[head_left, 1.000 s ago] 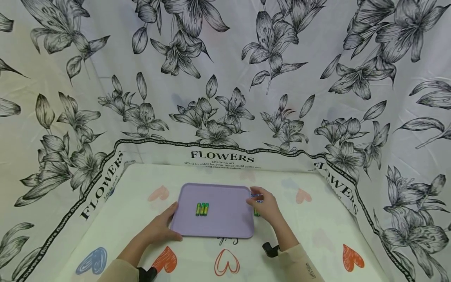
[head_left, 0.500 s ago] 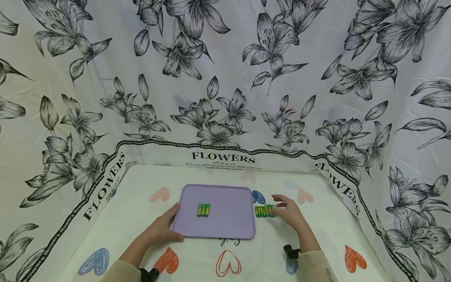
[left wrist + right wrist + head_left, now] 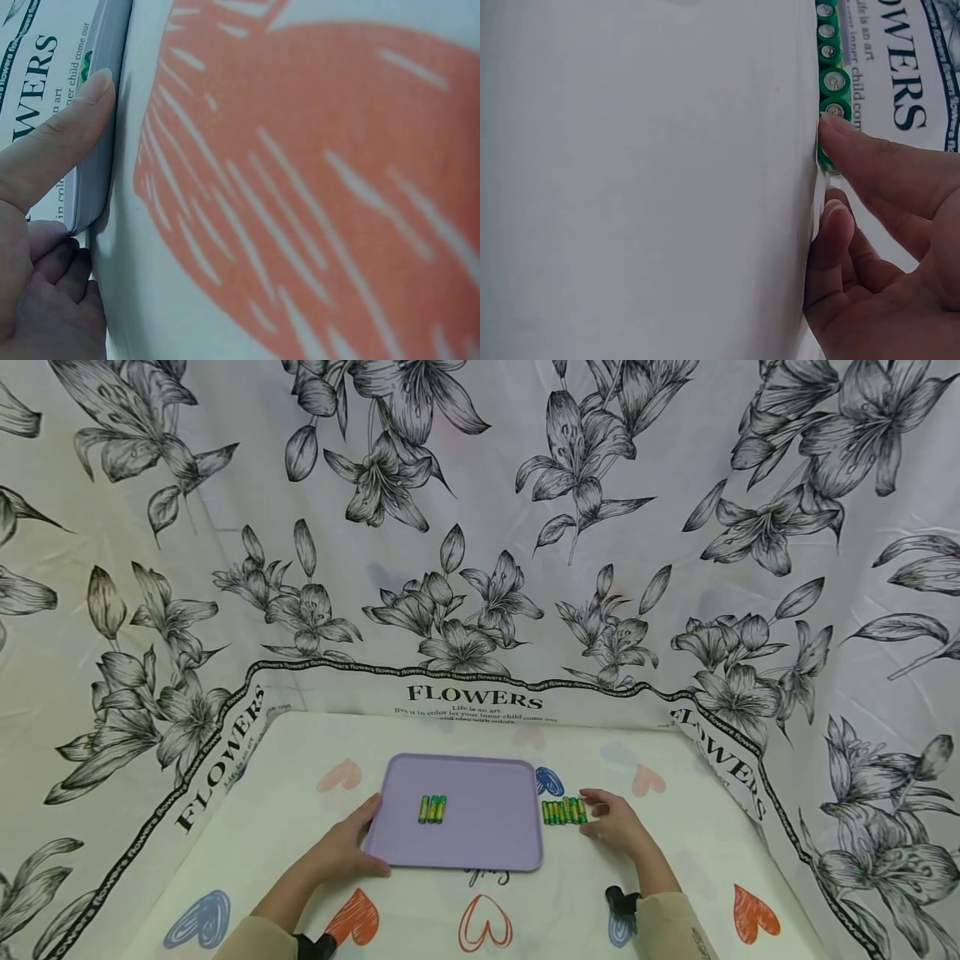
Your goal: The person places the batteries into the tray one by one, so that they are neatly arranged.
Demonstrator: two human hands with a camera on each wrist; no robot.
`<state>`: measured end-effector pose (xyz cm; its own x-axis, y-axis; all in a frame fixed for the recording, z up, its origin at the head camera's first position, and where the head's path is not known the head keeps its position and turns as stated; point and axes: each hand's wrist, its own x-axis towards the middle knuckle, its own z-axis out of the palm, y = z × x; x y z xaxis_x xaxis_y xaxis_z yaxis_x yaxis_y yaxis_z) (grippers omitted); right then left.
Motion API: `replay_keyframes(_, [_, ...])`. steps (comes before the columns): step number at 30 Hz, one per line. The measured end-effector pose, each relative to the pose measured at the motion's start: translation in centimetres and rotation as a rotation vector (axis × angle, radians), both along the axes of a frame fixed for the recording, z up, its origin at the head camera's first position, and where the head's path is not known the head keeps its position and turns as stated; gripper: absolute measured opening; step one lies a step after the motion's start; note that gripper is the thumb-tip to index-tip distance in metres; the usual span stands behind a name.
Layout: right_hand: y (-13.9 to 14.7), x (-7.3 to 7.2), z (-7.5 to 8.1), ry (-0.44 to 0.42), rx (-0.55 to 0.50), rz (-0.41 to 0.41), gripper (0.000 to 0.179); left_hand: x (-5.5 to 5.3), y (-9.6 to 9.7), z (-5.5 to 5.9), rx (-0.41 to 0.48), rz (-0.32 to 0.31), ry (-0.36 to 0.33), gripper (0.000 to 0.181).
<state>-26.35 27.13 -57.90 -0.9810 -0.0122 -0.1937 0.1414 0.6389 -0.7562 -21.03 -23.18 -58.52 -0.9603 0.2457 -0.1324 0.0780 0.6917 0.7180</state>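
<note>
A purple tray [image 3: 487, 814] lies on the table with 3 green-and-yellow batteries [image 3: 432, 809] side by side left of its middle. My left hand [image 3: 341, 846] holds the tray's near left corner. In the left wrist view the left thumb [image 3: 94, 90] lies along the tray's edge. Just right of the tray, several batteries [image 3: 558, 812] form a row, some thicker than others. At the row's right end, my right hand [image 3: 618, 821] has thumb and forefinger at the two ends of the last battery. The right wrist view shows the right thumb [image 3: 847, 139] against the battery ends [image 3: 834, 80].
A white cloth printed with hearts [image 3: 485, 922] covers the table. Behind it and at both sides hangs a white curtain [image 3: 480, 593] with black lilies and the word FLOWERS. Black wrist straps [image 3: 621, 900] show at the sleeves.
My right hand has moved right from the tray's right edge to the far end of the battery row, and its thumb and forefinger have come down around the last battery. The left hand stays put.
</note>
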Motion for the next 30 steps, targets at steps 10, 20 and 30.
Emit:
replay_keyframes(10, [-0.1, -0.2, -0.3, 0.027, 0.059, 0.011, 0.057, 0.1, 0.0, 0.2, -0.005, -0.001, 0.006, 0.133])
replay_keyframes(20, [0.1, 0.3, 0.0, 0.037, 0.001, -0.025, 0.057, 0.1, 0.0, -0.2, -0.017, -0.007, 0.004, 0.134])
replay_keyframes(30, [-0.5, 0.4, 1.4, 0.073, -0.125, -0.031, 0.057, 0.0, 0.0, 0.0, -0.004, 0.002, -0.003, 0.134])
